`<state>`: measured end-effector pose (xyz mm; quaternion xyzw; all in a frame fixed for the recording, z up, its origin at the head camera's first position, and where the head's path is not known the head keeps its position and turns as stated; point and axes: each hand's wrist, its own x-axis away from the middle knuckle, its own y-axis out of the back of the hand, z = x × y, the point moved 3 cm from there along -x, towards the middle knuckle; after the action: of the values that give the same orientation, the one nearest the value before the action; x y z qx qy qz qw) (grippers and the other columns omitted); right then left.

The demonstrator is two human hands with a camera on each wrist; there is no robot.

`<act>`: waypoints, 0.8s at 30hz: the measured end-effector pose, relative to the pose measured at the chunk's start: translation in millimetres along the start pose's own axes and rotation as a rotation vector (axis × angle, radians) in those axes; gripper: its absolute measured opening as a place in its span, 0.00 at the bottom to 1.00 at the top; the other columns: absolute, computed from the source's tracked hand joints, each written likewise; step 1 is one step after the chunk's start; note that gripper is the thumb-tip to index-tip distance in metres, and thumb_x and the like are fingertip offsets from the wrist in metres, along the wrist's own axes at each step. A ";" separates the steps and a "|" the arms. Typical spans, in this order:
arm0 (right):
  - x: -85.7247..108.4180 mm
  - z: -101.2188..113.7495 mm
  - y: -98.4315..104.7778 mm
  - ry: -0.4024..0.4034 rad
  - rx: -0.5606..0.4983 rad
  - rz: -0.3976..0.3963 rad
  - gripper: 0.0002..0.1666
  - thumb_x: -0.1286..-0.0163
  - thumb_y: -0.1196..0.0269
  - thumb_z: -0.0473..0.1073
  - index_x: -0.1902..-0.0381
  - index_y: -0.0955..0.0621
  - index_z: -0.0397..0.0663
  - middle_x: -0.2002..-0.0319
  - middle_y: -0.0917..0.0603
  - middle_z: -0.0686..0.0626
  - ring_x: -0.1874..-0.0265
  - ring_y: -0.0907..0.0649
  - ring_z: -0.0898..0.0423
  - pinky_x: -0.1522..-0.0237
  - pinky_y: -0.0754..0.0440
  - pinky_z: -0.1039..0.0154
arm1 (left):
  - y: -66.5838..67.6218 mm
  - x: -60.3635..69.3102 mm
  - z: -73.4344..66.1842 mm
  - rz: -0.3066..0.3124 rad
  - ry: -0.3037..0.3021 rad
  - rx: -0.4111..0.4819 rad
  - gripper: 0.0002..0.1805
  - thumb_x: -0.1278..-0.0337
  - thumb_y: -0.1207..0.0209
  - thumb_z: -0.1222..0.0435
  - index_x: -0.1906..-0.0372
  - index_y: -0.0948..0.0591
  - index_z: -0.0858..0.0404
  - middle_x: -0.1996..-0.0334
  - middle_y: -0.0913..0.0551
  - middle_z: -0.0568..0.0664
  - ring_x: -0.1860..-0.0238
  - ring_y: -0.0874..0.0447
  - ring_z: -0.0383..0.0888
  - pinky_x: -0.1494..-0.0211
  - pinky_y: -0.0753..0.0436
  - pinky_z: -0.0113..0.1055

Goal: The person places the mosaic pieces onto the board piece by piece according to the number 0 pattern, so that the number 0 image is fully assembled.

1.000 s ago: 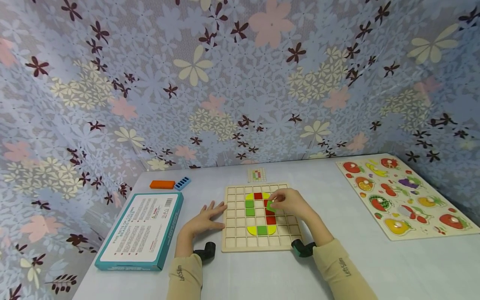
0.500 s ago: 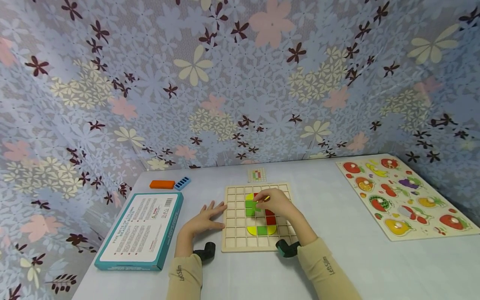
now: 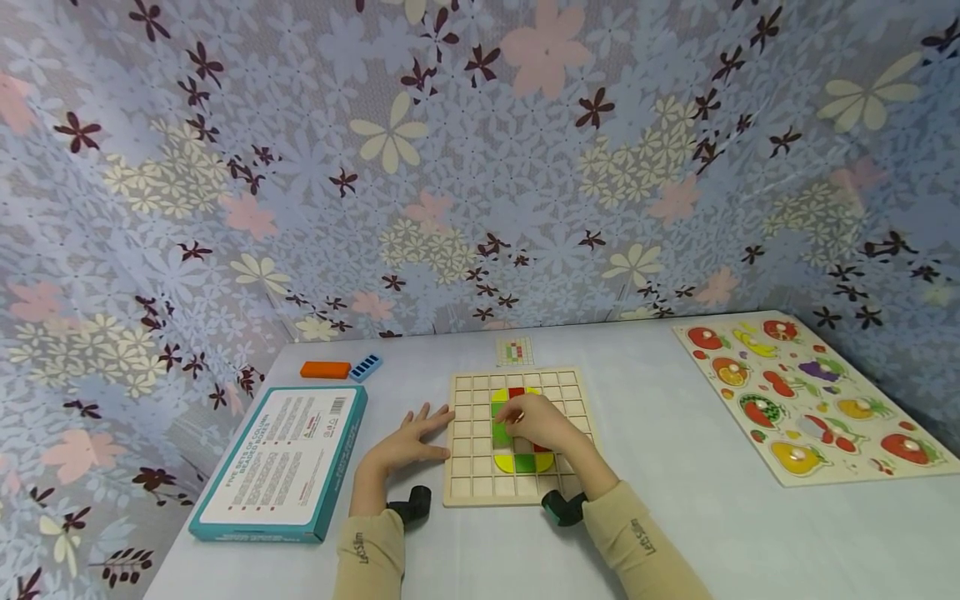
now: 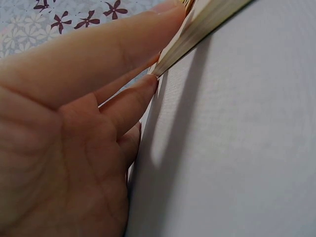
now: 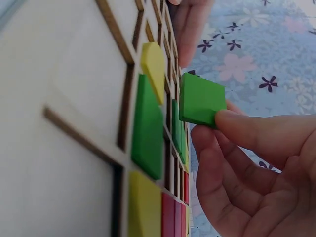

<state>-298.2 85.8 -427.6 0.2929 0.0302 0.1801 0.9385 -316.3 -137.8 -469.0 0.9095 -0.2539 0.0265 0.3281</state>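
Note:
My right hand (image 3: 543, 423) pinches a green square tile (image 5: 201, 98) between thumb and fingers, over the left column of a tile pattern. In the right wrist view the tile is tilted and held apart from the board's surface. Under it lies a pale wooden grid board (image 3: 468, 468) with red, yellow and green tiles set in its cells; my right hand hides part of them. Spread at the board's left edge, my left hand (image 3: 405, 442) touches it with its fingertips. The left wrist view shows the thumb and fingers against that edge.
A small pattern card (image 3: 514, 351) lies behind the board. On the left are a teal-edged box (image 3: 277, 458), an orange block (image 3: 325, 369) and a blue slotted piece (image 3: 366, 367). A fruit puzzle board (image 3: 795, 400) lies on the right. A floral cloth hangs behind.
From the right side of the pattern, my right hand has moved left with the green tile, then slightly toward the front. The left hand has stayed at the board's edge.

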 end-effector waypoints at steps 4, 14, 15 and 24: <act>-1.5 -1.0 -3.0 0.002 0.030 -0.006 0.08 0.43 0.40 0.27 0.67 0.18 0.41 0.74 0.22 0.51 0.75 0.27 0.57 0.72 0.28 0.67 | 0.6 -0.2 0.4 -0.009 0.008 0.004 0.40 0.56 0.34 0.60 0.33 0.35 0.57 0.29 0.45 0.50 0.28 0.70 0.56 0.29 0.68 0.56; 0.4 -6.7 -10.1 -0.046 0.105 -0.010 0.02 0.44 0.36 0.31 0.72 0.18 0.41 0.75 0.22 0.54 0.73 0.25 0.57 0.71 0.25 0.66 | -1.6 1.8 1.4 -0.001 0.017 0.002 0.40 0.56 0.33 0.59 0.33 0.35 0.56 0.29 0.45 0.50 0.28 0.70 0.57 0.30 0.67 0.58; 0.8 -6.7 -10.4 -0.049 0.108 -0.011 0.02 0.44 0.36 0.31 0.72 0.17 0.41 0.75 0.21 0.53 0.73 0.25 0.57 0.71 0.25 0.66 | -1.6 1.7 1.6 0.002 0.009 -0.001 0.40 0.55 0.34 0.59 0.33 0.35 0.56 0.29 0.46 0.50 0.28 0.70 0.56 0.29 0.68 0.57; -0.8 -6.5 -11.1 -0.059 0.172 -0.023 0.05 0.44 0.35 0.31 0.72 0.15 0.45 0.72 0.18 0.52 0.73 0.24 0.59 0.70 0.23 0.67 | -0.2 -0.5 2.6 0.008 -0.032 -0.009 0.40 0.54 0.34 0.59 0.32 0.36 0.57 0.29 0.46 0.50 0.28 0.70 0.56 0.30 0.68 0.57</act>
<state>-296.4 80.6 -439.2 0.3773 0.0214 0.1571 0.9124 -316.9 -139.1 -471.2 0.9074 -0.2627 0.0123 0.3278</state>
